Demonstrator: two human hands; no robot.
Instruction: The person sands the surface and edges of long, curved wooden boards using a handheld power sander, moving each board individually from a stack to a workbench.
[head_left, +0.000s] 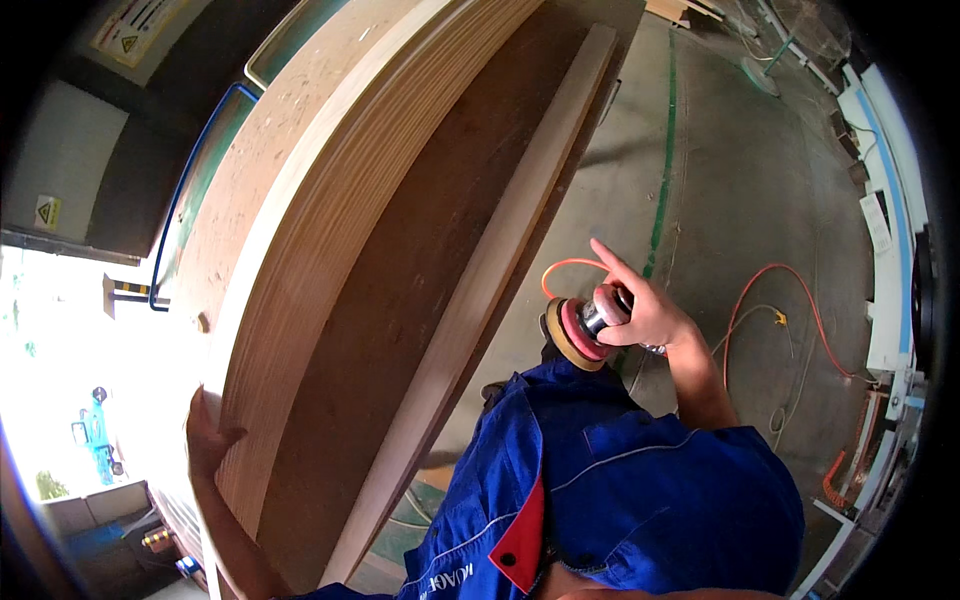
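Note:
My right hand (649, 304) grips an air-powered orbital sander (589, 326), with the index finger stretched out past it. The sander hangs in the air in front of my body, its round tan pad tilted towards the bench. An orange hose (568, 264) shows behind it. My left hand (211, 436) lies over the near end of a long pale stack of wooden boards (322, 202), thumb on one side and fingers on the other. Bright glare partly washes out those fingers. Both the stack and a separate long wooden strip (487, 277) rest on a brown worktable (382, 289).
Orange and pale hoses (757, 274) loop across the concrete floor on the right. A green line (664, 165) is painted there. Beyond the table at the left are a blue metal rail (184, 172) and a dark machine cabinet (161, 120). A floor fan (761, 75) stands far right.

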